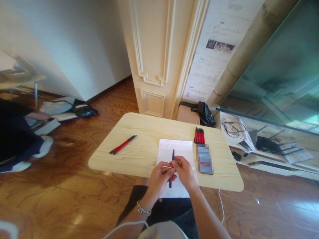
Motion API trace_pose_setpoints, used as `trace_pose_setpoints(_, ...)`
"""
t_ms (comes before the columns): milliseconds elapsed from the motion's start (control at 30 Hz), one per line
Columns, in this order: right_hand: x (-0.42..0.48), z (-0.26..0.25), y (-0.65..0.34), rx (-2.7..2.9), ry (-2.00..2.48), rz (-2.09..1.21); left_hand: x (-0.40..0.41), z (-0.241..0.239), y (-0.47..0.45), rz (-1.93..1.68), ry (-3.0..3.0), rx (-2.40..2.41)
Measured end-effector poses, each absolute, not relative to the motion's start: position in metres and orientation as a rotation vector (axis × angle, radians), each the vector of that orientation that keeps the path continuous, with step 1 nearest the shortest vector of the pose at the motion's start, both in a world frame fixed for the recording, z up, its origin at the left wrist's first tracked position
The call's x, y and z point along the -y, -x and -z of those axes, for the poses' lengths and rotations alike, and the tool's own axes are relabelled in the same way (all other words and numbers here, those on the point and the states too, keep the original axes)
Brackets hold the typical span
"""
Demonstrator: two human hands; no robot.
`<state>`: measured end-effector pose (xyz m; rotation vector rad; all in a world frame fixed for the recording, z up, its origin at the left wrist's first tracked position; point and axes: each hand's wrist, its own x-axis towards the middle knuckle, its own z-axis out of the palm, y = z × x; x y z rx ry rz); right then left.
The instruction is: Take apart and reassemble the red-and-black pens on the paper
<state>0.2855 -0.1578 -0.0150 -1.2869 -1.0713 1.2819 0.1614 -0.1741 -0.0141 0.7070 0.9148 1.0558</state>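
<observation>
Both hands hold one red and black pen [173, 154] over a white sheet of paper [175, 146]. The fingers of my left hand [160, 176] are closed around its middle from the left. From the other side my right hand [183, 169] pinches the same pen, its fingertips touching those of the left. The pen points away from me, its black ends showing above and below the fingers. On the table's left lie a couple of similar red and black pens [123, 144], side by side. Several more pens [199, 136] are lined up in a row at the right.
The light wooden table [144, 129] has rounded corners. A blurred-out pack [204, 159] lies right of the paper. Behind are a black bag [205, 113] and a low cabinet with cables [234, 129]. Another person [17, 136] is at the far left. A white cable [221, 205] hangs near the table.
</observation>
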Motion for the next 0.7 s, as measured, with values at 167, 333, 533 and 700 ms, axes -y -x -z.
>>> trace_pose_setpoints(167,0.162,0.012,-0.281,1.068,1.209,-1.398,0.172,0.013,-0.159,-1.07,-0.693,-0.944)
trace_pose_setpoints(333,0.17,0.02,-0.279,1.072,1.247,-1.348,0.169,0.01,-0.153,-1.178,-0.733,-0.983)
trace_pose_setpoints(533,0.182,0.021,-0.275,0.757,1.181,-1.581,0.17,0.006,-0.154,-1.296,-0.785,-1.004)
trace_pose_setpoints(700,0.177,0.018,-0.273,0.468,0.981,-1.57,0.176,0.003,-0.161,-1.3,-0.839,-0.965)
